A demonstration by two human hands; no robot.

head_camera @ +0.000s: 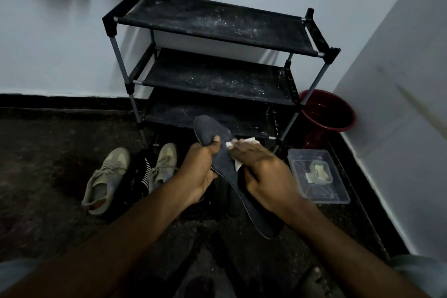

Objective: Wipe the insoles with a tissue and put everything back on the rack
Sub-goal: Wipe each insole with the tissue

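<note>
My left hand [198, 172] grips a dark grey insole [210, 130] by its left edge, thumb on top, holding it in front of the rack. My right hand [261, 172] presses a white tissue [249, 140] onto the insole's middle. The insole runs from the rack's bottom shelf down towards me, its heel end [263, 225] below my right wrist. A black three-shelf shoe rack [217, 24] stands against the wall with dusty, bare shelves. A pair of olive sneakers [106, 179] lies on the floor to the left, with a black striped item [141, 176] between them.
A clear plastic tray [316, 176] holding folded tissue sits on the floor at the right. A red bucket [326, 113] stands behind it in the corner. The white wall [399, 128] closes in on the right. Dark shoes [225, 191] lie under the insole.
</note>
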